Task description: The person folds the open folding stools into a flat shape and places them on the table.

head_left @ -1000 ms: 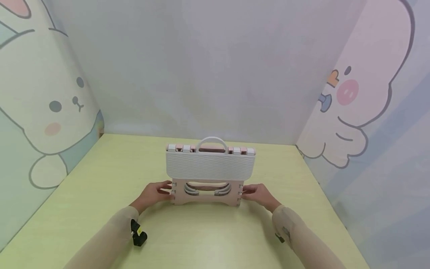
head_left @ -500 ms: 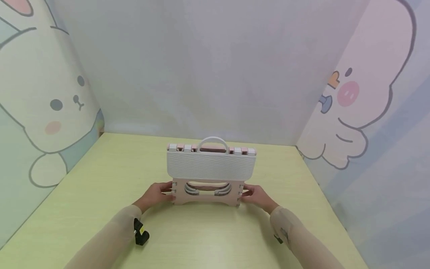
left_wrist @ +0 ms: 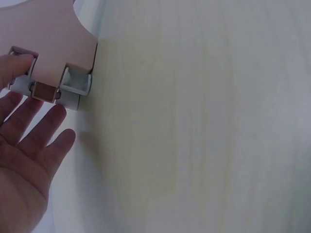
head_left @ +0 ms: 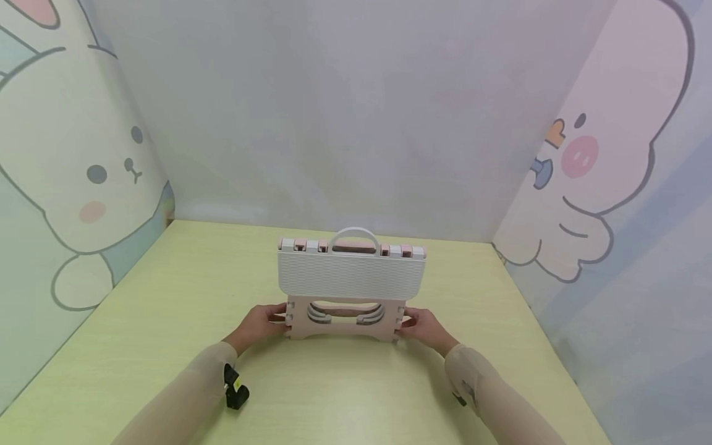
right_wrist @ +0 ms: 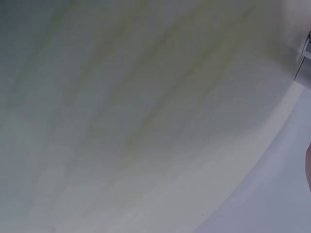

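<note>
A folding stool, with a white woven-textured top and pink legs, stands partly unfolded on the table. One half of its top slopes down toward me, and a white carrying handle arches above the hinged ridge. My left hand holds its left side by the hinged edge; in the left wrist view the thumb lies on the pink leg panel and the fingertips meet the hinge. On the opposite edge my right hand grips low down, its fingers partly hidden behind the panel. Only a sliver of that hand shows in the right wrist view.
The pale yellow table stretches around the stool. Behind it rises a plain grey-white backdrop, and cartoon-printed side walls stand left and right. A black device is strapped at the left sleeve.
Both wrists have come slightly inward toward the stool's sides. The stool keeps its pose, and the whole head view has shifted a little.
</note>
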### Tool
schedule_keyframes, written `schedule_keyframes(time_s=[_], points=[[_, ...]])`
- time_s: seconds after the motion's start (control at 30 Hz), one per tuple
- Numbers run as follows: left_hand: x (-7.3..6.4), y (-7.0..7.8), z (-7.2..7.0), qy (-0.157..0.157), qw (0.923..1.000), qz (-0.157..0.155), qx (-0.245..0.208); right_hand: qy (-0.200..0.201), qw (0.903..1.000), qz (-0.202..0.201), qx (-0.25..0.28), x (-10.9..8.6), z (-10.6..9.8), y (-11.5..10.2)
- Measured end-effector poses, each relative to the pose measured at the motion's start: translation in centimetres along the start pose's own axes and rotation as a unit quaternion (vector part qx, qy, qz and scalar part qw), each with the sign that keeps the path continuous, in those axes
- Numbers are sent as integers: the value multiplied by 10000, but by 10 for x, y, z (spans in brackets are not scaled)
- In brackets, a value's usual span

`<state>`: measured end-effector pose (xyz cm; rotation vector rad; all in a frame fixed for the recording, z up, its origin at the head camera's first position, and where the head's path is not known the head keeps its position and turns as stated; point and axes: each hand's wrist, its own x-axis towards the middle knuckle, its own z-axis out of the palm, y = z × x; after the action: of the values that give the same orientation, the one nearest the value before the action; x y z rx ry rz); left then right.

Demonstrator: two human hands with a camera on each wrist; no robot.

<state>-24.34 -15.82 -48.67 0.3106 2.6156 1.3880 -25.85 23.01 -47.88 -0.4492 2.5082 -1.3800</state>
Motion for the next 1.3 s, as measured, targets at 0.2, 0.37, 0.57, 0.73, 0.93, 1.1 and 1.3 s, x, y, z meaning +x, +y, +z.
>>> schedule_keyframes(time_s=[0.2,0.37,0.57,0.73,0.93,1.1,1.3], points=[[1,-3,0,12,9999,108,45,128,9994,-224,-218,-3,2,-5],[0,-3,1,66,9997,180,119,154,9996,-155,-155,1,2,5],[1,-4,2,67,9995,257,152,32,9999,-75,-114,2,0,4],[3,-4,1,70,9995,232,202,-106,9997,-97,-215,6,-4,3],[6,-4,0,13,9995,175,270,-134,9994,-51,-310,10,-4,3],[6,-6,0,-3,9995,154,261,-163,9994,35,-302,12,-5,3],[8,-8,1,-7,9996,88,262,-65,9994,135,-325,12,-5,0]])
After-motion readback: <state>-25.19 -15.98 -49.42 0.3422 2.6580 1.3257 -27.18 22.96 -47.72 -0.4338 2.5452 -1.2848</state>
